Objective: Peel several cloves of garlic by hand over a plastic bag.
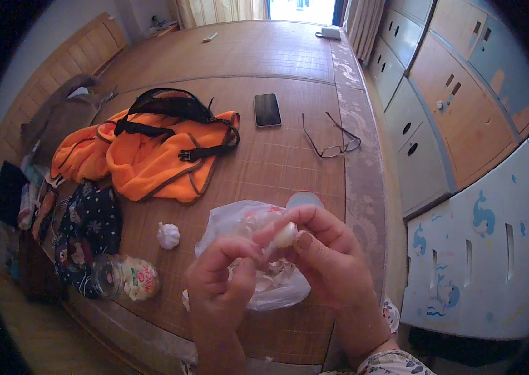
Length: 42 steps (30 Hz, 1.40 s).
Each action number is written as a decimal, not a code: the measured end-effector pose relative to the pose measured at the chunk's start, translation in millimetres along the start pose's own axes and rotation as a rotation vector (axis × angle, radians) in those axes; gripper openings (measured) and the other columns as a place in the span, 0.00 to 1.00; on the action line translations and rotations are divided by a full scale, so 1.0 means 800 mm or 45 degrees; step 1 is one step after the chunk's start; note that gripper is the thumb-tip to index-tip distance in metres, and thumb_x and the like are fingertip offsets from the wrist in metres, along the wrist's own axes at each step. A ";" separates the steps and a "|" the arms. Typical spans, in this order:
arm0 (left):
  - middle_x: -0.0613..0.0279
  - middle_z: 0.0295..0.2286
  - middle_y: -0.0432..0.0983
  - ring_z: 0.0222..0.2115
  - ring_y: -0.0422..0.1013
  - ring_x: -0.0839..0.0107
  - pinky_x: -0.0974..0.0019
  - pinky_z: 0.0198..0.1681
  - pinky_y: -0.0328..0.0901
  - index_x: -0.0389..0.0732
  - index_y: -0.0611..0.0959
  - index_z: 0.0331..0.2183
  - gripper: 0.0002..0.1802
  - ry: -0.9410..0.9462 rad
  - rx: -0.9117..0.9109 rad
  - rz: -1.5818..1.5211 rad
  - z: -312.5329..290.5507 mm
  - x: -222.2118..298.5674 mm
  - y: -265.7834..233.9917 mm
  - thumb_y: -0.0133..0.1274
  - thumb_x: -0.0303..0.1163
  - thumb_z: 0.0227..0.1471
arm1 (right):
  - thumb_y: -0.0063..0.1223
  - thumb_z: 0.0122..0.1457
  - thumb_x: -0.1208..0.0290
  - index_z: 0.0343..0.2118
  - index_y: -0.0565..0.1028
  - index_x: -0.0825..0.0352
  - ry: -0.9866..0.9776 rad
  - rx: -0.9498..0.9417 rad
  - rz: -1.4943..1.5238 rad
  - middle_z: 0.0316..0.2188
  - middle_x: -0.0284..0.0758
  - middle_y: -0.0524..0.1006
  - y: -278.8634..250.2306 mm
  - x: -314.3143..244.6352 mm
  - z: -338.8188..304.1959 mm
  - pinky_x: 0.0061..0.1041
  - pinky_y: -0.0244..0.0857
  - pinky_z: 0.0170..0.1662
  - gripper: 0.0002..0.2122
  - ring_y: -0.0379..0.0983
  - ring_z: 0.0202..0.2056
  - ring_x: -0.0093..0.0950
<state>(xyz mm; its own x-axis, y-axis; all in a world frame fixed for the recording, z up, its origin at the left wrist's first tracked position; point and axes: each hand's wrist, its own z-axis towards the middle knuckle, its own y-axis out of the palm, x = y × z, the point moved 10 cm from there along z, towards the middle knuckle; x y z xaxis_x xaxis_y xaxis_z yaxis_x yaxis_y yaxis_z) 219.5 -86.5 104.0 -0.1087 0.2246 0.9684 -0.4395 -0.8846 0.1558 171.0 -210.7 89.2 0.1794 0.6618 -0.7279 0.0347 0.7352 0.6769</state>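
Garlic clove (286, 235) right of centre, just below the middle of the frame, and my right hand (327, 256) has it, pinched firmly between thumb and forefinger! In comes my left hand (221, 275) from the lower centre, fingers curled and bunched at the clove's lower-left end; whether they pinch the clove itself or only a wisp of its skin, I cannot tell. Right beneath my hands, a white plastic bag (296, 294) lies spread out with papery peelings (274, 279) on it. Over to the lower left, a clear jar (126, 277) shows pale contents, and up and right of it sits a whole garlic bulb (168, 235), well apart from my fingers. Just behind my right hand, a round disc (305, 199) peeks out, partly covered. Look left: dark patterned cloth (96, 212) beside the jar, and above it a big splash of orange fabric (152, 159) with black straps! Upper centre now, a dark-screened phone (267, 110) lies flat on the woven mat (239, 181), with eyeglasses (332, 150) to its right, arms unfolded. Along the right side stand cabinets (420, 150), and far off at the top, pale curtains (221, 11) hang beside a bright opening.
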 end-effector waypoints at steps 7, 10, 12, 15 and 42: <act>0.64 0.27 0.78 0.30 0.73 0.77 0.73 0.36 0.66 0.35 0.80 0.28 0.06 0.043 -0.038 0.183 -0.001 0.004 0.004 0.49 0.16 0.48 | 0.48 0.67 0.70 0.46 0.71 0.67 -0.051 0.191 -0.023 0.44 0.41 0.78 -0.022 -0.010 0.001 0.27 0.70 0.47 0.09 0.75 0.45 0.27; 0.63 0.26 0.78 0.29 0.74 0.76 0.72 0.36 0.66 0.35 0.80 0.27 0.05 0.083 -0.025 0.268 0.001 0.005 -0.002 0.50 0.18 0.48 | 0.49 0.66 0.70 0.46 0.71 0.67 -0.071 0.144 0.058 0.44 0.41 0.78 -0.020 -0.006 0.002 0.27 0.70 0.47 0.09 0.75 0.47 0.28; 0.62 0.26 0.78 0.29 0.74 0.76 0.72 0.35 0.67 0.34 0.80 0.27 0.04 0.063 -0.019 0.303 0.003 0.003 -0.006 0.51 0.19 0.48 | 0.50 0.66 0.71 0.46 0.70 0.67 -0.061 0.123 0.040 0.44 0.41 0.78 -0.020 -0.005 0.003 0.27 0.70 0.48 0.09 0.75 0.48 0.28; 0.60 0.25 0.78 0.28 0.74 0.75 0.71 0.34 0.67 0.34 0.80 0.27 0.03 0.053 -0.014 0.400 0.005 -0.003 -0.007 0.51 0.20 0.48 | 0.51 0.65 0.72 0.46 0.70 0.68 -0.064 0.123 -0.020 0.43 0.41 0.78 -0.017 -0.012 0.000 0.28 0.69 0.50 0.10 0.74 0.49 0.28; 0.62 0.27 0.80 0.29 0.74 0.77 0.72 0.35 0.68 0.34 0.83 0.31 0.04 0.013 0.060 0.356 0.004 0.003 -0.012 0.60 0.24 0.51 | 0.66 0.48 0.81 0.35 0.78 0.68 -0.594 0.164 -1.426 0.35 0.36 0.79 0.024 -0.052 -0.011 0.25 0.70 0.43 0.11 0.77 0.39 0.27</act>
<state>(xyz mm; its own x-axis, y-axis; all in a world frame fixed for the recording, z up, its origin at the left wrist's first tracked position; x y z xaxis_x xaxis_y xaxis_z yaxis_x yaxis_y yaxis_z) 226.2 -78.5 105.5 -0.2288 -0.0268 0.9731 -0.3495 -0.9307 -0.1078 156.0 -222.8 131.7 0.3226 -0.4645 -0.8247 0.4888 0.8279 -0.2751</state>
